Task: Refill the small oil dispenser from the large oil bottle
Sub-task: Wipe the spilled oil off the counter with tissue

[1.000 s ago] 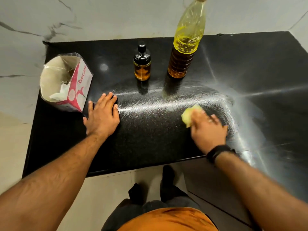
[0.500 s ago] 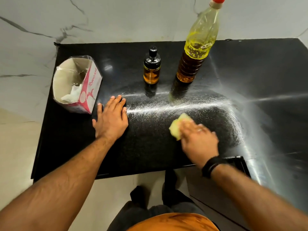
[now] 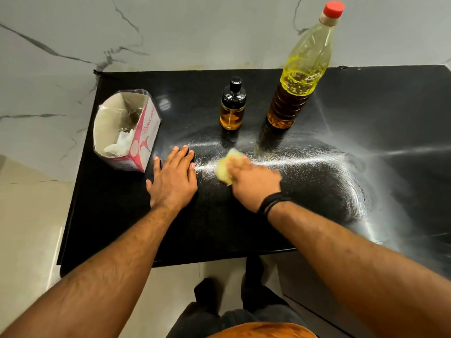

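Note:
The small oil dispenser (image 3: pixel 232 106) stands capped in black at the back middle of the black counter (image 3: pixel 244 223), partly full of amber oil. To its right stands the large oil bottle (image 3: pixel 300 71), clear plastic with a red cap, roughly half full. My right hand (image 3: pixel 252 182) presses a yellow sponge (image 3: pixel 228 165) onto the counter in front of the dispenser. My left hand (image 3: pixel 173 178) lies flat on the counter, fingers spread, just left of the sponge and holding nothing.
An open pink-and-white tissue box (image 3: pixel 127 131) with crumpled tissue inside sits at the counter's left edge. Streaky wipe marks (image 3: pixel 317 162) arc across the counter's right part. A marble wall rises behind; the counter's front edge runs below my forearms.
My right hand has slid the sponge leftward across the counter, ending near my left hand. The left hand stayed flat in place. The view shifted, showing the bottle's red cap.

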